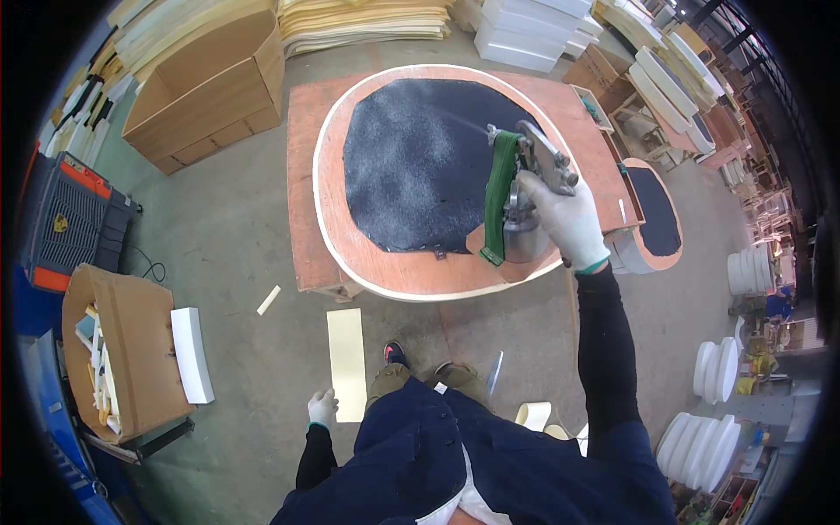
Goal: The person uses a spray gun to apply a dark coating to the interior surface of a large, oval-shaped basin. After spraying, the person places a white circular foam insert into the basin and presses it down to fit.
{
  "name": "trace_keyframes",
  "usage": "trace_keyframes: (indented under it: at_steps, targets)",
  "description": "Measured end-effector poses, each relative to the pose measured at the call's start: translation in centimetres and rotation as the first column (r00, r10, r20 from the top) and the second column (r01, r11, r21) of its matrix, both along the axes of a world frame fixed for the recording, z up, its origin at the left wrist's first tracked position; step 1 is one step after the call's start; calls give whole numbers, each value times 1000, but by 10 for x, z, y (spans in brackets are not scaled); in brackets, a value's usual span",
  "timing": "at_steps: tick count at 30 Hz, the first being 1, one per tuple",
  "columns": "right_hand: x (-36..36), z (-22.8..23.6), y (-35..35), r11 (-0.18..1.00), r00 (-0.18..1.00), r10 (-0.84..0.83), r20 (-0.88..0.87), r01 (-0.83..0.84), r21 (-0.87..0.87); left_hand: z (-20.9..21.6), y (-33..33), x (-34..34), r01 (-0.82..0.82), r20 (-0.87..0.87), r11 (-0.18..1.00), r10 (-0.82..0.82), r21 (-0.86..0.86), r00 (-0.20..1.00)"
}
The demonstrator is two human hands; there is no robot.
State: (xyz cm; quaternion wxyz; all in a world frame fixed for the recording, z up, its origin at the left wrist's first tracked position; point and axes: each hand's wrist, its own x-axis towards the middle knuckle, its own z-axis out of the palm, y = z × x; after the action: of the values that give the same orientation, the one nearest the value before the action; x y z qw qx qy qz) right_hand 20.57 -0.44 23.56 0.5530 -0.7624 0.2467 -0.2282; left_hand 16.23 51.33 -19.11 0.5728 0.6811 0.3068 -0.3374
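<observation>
My right hand (564,214), in a white glove, is closed round a metal spray gun (551,157) with a cup below it and a green band along its side. The gun is above the right part of a rounded wooden panel (331,197) with a pale rim. A faint mist leaves its nozzle toward the left. Black sheet (464,188) covers the panel's middle, with whitish speckles mostly on its left half. My left hand (323,408), also gloved, hangs low with curled fingers and nothing visible in it, beside a pale yellow strip (346,363) on the floor.
Under the panel is a wooden table (306,254). A large cardboard box (210,96) stands far left; another box (131,350) with offcuts is nearer. Left stands a grey-and-orange machine (74,223). A smaller black-topped panel (654,214) is right of the table. Foam sheets (363,22) lie behind.
</observation>
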Motion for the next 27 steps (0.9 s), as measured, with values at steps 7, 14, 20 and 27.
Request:
trace_keyframes:
  at_steps: [7, 14, 20, 27]
  targets:
    - [34, -4, -83, 998, 998, -38, -45, 35, -54, -7, -14, -17, -98, -85, 995, 97, -3, 992]
    - [40, 7, -161, 997, 991, -63, -116, 58, -48, 1, -56, -42, -169, -155, 986, 168, 5, 974]
    - [38, 6, -228, 996, 984, -64, -168, 53, -68, 2, -104, -57, -135, -170, 990, 141, 48, 975]
    - [11, 12, -281, 996, 973, -83, -216, 76, -43, -1, -127, -71, -114, -174, 993, 114, 11, 978]
